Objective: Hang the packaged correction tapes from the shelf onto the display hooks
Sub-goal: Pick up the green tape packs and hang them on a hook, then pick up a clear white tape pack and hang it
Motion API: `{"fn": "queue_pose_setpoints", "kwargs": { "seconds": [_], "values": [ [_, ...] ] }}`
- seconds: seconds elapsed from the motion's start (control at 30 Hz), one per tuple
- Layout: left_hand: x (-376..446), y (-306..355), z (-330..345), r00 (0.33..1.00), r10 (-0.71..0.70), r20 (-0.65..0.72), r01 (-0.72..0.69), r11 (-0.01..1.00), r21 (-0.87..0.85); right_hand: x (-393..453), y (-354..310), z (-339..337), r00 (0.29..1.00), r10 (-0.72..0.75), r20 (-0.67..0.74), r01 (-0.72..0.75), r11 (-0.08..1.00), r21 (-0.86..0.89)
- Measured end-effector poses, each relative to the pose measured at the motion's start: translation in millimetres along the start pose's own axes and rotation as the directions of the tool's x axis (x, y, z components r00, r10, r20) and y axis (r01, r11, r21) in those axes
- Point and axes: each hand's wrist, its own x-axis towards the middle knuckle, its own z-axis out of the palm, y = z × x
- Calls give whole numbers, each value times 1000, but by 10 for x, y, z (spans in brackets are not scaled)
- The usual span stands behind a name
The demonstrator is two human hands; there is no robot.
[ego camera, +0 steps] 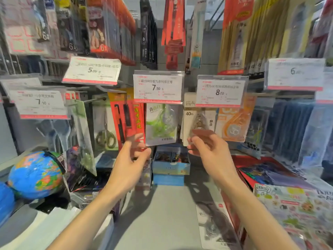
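Note:
A green correction tape pack point(161, 123) hangs on a hook under the 7.90 price tag. Right of it a white "40m" correction tape pack point(198, 118) hangs under the 8.00 tag, and an orange pack point(234, 125) hangs further right. My left hand point(131, 159) is raised with its fingers apart, fingertips at the green pack's lower left corner. My right hand point(207, 147) is at the white pack's bottom edge with its fingers loosely curled and blurred, so any grip is unclear. Another carded pack point(214, 228) lies flat on the grey shelf point(162, 213).
A globe point(36, 174) stands at the left of the shelf. Blue boxes point(171, 165) sit at the back under the hooks. Red and printed boxes point(270, 170) fill the right side. Scissors point(105, 138) and red pen packs point(126, 118) hang left of the tapes.

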Motion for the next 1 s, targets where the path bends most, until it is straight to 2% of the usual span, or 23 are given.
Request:
{"fn": "queue_pose_setpoints", "kwargs": {
  "seconds": [0.1, 0.17, 0.3, 0.37, 0.47, 0.6, 0.7, 0.77, 0.87, 1.0],
  "values": [
    [-199, -65, -5, 1000, -12, -21, 12, 1000, -3, -151, 45, -146, 1000, 10, 4, -10, 1000, 17],
    [-308, -123, 21, 999, -41, 34, 41, 999, 8, -283, 79, -231, 999, 41, -12, -40, 997, 66],
    [-364, -271, 165, 956, -108, 272, 67, 986, 155, -627, 172, -312, 992, 106, -60, -105, 994, 25],
    [-309, -377, 300, 908, -140, 396, 55, 974, 220, -802, 243, -314, 989, 128, -80, -132, 990, -48],
    [-199, -569, 540, 824, -136, 549, -46, 951, 304, -1026, 449, -280, 977, 167, -129, -192, 958, -214],
    [-111, -812, 870, 691, -162, 705, -145, 924, 354, -1256, 774, -185, 962, 209, -174, -267, 847, -460],
    [-106, -989, 1113, 604, -160, 781, -193, 921, 338, -1337, 960, -167, 968, 172, -183, -251, 676, -693],
    [-117, -1085, 1278, 561, -184, 807, -175, 927, 333, -1365, 1052, -164, 957, 239, -163, -274, 568, -776],
    [-127, -1201, 1470, 545, -222, 809, -123, 933, 339, -1402, 1149, -139, 927, 340, -156, -320, 505, -802],
    [-85, -1286, 1594, 592, -258, 764, -48, 934, 353, -1376, 1187, -116, 890, 403, -213, -401, 469, -787]
  ]
}}
